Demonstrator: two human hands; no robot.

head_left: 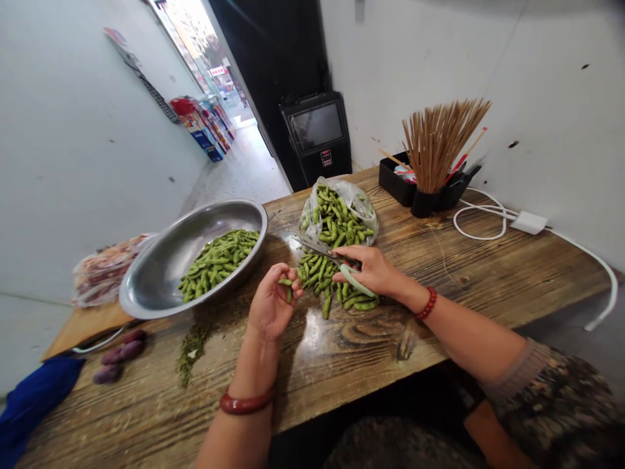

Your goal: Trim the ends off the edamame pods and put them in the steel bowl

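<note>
Holding a single edamame pod (286, 286) pinched in the left hand (271, 306), just beside the loose pile (327, 277) on the wooden table (342, 365), scissors (336, 264) were gripped by the right hand (374, 270); only the tip was best snipped, fingers kept back.

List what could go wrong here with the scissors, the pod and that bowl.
The scissors in the right hand point toward the left hand pinching an edamame pod; a snip could nick the fingertips. The steel bowl seems to overhang the wooden table edge, so a knock might tip it.
</note>
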